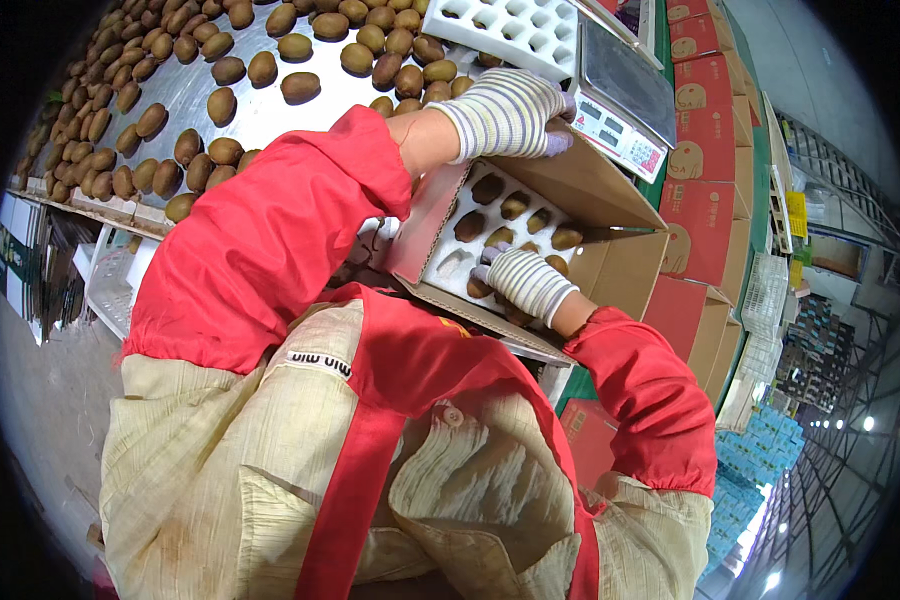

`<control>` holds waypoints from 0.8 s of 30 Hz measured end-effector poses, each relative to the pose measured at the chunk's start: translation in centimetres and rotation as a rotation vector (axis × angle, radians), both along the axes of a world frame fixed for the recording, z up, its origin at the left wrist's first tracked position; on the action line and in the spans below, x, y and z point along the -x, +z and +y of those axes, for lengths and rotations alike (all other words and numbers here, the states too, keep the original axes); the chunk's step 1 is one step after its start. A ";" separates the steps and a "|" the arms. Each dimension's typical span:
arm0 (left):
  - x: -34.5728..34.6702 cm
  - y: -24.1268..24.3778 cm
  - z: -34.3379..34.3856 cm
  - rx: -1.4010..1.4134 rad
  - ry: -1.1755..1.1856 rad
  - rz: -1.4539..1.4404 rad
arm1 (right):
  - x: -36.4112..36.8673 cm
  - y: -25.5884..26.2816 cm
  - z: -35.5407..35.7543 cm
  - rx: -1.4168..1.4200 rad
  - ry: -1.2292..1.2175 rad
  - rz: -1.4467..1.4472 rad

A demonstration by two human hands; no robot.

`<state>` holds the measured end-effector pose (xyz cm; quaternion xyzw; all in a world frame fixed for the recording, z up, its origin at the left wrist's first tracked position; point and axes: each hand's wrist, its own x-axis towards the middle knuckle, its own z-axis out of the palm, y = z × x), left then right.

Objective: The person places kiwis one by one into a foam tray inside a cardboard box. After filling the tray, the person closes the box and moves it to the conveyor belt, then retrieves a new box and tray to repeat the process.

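An opened cardboard carton stands before me, holding a white foam tray with kiwifruit in its hollows. One hollow at the near left shows no fruit. My left hand, in a striped knit glove with purple fingertips, grips the top edge of the raised carton flap. Inside the carton, my right hand, gloved alike, reaches over the tray. Its fingertips touch a kiwifruit beside the bare hollow; the palm hides part of the tray, and whether the fingers hold the fruit is unclear.
Loose kiwifruit cover much of the metal table at the left. Another white foam tray lies beyond the carton, next to a digital scale. Red printed cartons line the right side. Stacked blue boxes stand farther off.
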<state>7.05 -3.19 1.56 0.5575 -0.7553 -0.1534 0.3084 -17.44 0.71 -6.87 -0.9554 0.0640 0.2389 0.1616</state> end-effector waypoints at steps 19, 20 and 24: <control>0.6 -0.8 -0.5 0.023 0.036 -0.081 | -0.4 -2.8 1.3 0.150 -0.109 -0.086; 0.4 -0.8 -0.5 0.054 0.004 -0.077 | -1.0 -1.0 0.5 -0.056 -0.285 0.006; -0.5 -0.6 -0.2 0.042 0.006 -0.122 | -1.6 4.9 -2.8 -0.251 -0.734 -0.170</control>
